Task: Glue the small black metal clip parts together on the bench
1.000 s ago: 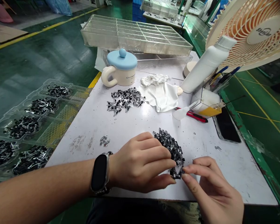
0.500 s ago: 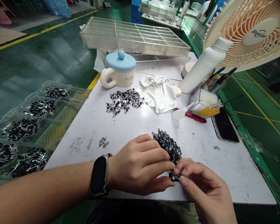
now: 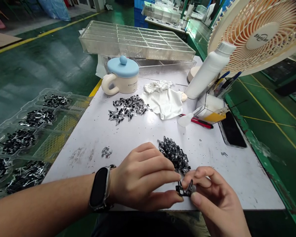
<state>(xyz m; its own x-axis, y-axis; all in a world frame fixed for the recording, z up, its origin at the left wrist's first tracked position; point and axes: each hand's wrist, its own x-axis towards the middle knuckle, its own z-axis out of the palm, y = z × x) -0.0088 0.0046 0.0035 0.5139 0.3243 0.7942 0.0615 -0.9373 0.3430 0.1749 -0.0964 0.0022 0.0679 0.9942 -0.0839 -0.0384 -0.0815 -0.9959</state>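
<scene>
Through the head view I see a white tabletop (image 3: 128,138), smooth and faintly glossy, smudged in places. The cream mug with a matt blue lid (image 3: 123,67) looks smooth; the crumpled white cloth (image 3: 164,102) has a soft sheen. The 2 stacked clear plastic compartment trays (image 3: 135,41) look glossy, and the small black-and-silver parts (image 3: 174,153) glint like metal.

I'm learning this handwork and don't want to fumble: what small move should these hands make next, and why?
Probably steady the small black part with the left hand while the right hand gently adjusts its other end: their fingertips are at opposite ends, and the dark pile lies close behind.
</scene>
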